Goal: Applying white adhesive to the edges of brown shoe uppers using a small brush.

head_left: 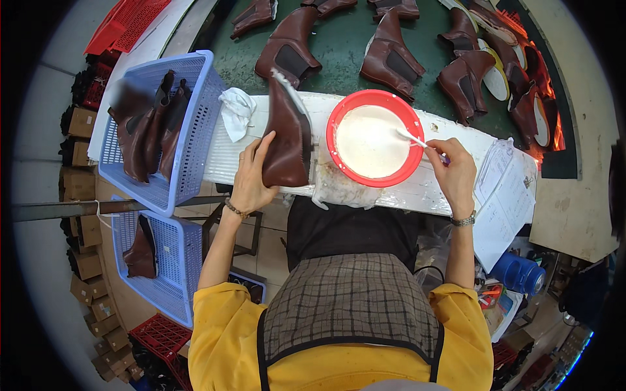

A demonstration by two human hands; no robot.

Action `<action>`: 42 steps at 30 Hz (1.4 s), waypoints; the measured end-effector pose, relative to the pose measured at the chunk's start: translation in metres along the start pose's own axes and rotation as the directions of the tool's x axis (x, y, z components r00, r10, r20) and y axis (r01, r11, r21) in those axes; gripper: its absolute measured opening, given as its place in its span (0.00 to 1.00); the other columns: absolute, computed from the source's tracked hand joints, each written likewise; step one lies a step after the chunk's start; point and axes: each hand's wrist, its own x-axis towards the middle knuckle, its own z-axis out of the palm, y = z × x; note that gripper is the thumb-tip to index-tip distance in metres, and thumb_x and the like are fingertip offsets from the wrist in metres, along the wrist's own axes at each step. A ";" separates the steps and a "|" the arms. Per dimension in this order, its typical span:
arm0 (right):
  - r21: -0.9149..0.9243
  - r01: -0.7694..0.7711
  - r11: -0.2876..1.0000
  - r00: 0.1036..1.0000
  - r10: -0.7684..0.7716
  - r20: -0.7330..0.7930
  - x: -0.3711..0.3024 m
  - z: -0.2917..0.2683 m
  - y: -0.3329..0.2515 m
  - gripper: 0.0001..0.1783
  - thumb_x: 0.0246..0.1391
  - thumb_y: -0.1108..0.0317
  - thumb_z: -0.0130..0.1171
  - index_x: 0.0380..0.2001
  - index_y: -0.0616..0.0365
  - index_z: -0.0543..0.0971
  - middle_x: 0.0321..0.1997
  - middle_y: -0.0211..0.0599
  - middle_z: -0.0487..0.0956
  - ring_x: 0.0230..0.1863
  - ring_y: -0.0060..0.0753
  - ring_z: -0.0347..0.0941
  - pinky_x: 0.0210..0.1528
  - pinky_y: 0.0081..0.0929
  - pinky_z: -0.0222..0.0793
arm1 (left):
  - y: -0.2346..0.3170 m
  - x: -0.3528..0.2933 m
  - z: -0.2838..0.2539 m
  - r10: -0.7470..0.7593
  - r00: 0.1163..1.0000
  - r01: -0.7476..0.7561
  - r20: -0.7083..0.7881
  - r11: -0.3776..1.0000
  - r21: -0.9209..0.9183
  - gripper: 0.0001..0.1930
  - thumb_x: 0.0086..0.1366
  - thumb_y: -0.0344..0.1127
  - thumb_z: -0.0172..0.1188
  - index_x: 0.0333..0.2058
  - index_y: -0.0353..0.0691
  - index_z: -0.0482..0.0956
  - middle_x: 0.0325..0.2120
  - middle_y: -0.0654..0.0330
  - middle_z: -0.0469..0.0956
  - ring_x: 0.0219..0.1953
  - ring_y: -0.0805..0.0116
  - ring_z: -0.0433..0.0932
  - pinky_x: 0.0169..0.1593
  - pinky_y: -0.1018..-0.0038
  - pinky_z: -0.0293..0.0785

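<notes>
Head view: left hand (251, 174) curled half-open round the near left side of the brown boot (285, 146), likely steadying it over the white board (218, 166). Right hand (456, 171) pinches a slim white tool (411, 137) at the red bowl (345, 106), apparently set within easy reach. The boot's long axis runs away from the body, narrow end far, pale edge facing bowlward.

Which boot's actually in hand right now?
The brown boot immediately left of the red bowl. Only this one is gripped, by the left hand; neither hand touches any other boot.
</notes>
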 end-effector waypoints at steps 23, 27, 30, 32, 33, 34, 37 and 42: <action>0.593 0.381 0.709 0.923 -0.330 -0.199 0.022 0.004 -0.047 0.10 0.48 0.78 0.73 0.37 0.61 0.88 0.37 0.33 0.81 0.37 0.24 0.77 0.38 0.20 0.73 | 0.091 0.028 -0.032 0.187 0.953 -0.263 -0.240 0.903 -0.340 0.49 0.46 0.23 0.74 0.68 0.38 0.62 0.63 0.41 0.62 0.63 0.41 0.67 0.64 0.57 0.69; 0.587 0.375 0.717 0.924 -0.343 -0.171 0.009 0.002 -0.048 0.12 0.46 0.79 0.75 0.37 0.61 0.88 0.37 0.34 0.81 0.38 0.26 0.78 0.39 0.21 0.75 | 0.089 0.045 -0.025 0.174 0.916 -0.296 -0.362 0.901 -0.316 0.49 0.47 0.21 0.72 0.69 0.37 0.61 0.63 0.41 0.60 0.63 0.42 0.68 0.63 0.60 0.71; 0.566 0.390 0.726 0.914 -0.381 -0.140 0.002 -0.003 -0.052 0.11 0.46 0.78 0.75 0.36 0.62 0.88 0.36 0.34 0.81 0.35 0.24 0.78 0.38 0.21 0.76 | 0.087 0.055 -0.024 0.192 0.878 -0.323 -0.439 0.914 -0.246 0.49 0.45 0.19 0.71 0.69 0.38 0.62 0.63 0.41 0.61 0.63 0.43 0.67 0.64 0.59 0.70; 0.608 0.355 0.710 0.919 -0.385 -0.086 -0.003 -0.004 -0.055 0.10 0.48 0.77 0.73 0.36 0.63 0.88 0.34 0.33 0.81 0.31 0.22 0.76 0.34 0.20 0.73 | 0.090 0.062 -0.027 0.278 0.851 -0.322 -0.446 0.946 -0.025 0.47 0.52 0.18 0.68 0.70 0.35 0.57 0.61 0.46 0.67 0.65 0.51 0.69 0.66 0.64 0.67; 0.606 0.354 0.712 0.920 -0.383 -0.088 -0.004 -0.007 -0.056 0.10 0.48 0.77 0.73 0.36 0.63 0.88 0.34 0.33 0.81 0.31 0.22 0.76 0.34 0.20 0.73 | 0.089 0.062 -0.027 0.280 0.851 -0.325 -0.445 0.945 -0.026 0.47 0.52 0.18 0.68 0.70 0.35 0.57 0.61 0.46 0.67 0.65 0.51 0.69 0.66 0.64 0.67; 0.620 0.304 0.724 0.926 -0.377 -0.013 -0.005 -0.012 -0.058 0.09 0.50 0.76 0.73 0.36 0.61 0.88 0.33 0.33 0.81 0.30 0.23 0.77 0.33 0.21 0.72 | 0.087 0.061 -0.026 0.269 0.873 -0.296 -0.406 0.955 -0.002 0.46 0.52 0.18 0.67 0.70 0.35 0.59 0.61 0.46 0.67 0.65 0.51 0.69 0.66 0.64 0.67; 0.579 0.221 0.785 0.951 -0.304 0.050 0.003 -0.013 -0.049 0.07 0.53 0.73 0.72 0.36 0.60 0.88 0.31 0.33 0.81 0.29 0.24 0.76 0.31 0.21 0.71 | 0.074 0.049 -0.033 0.247 0.903 -0.244 -0.352 0.968 0.052 0.48 0.45 0.23 0.69 0.69 0.36 0.63 0.63 0.44 0.67 0.65 0.49 0.68 0.67 0.60 0.63; 0.027 0.311 0.950 0.949 -0.308 -0.071 0.024 0.004 -0.005 0.05 0.53 0.68 0.71 0.34 0.55 0.88 0.30 0.32 0.82 0.27 0.28 0.76 0.29 0.24 0.69 | 0.022 0.010 -0.061 0.014 0.979 0.184 0.205 0.385 -0.904 0.47 0.45 0.25 0.67 0.67 0.23 0.61 0.62 0.43 0.71 0.63 0.54 0.72 0.68 0.62 0.64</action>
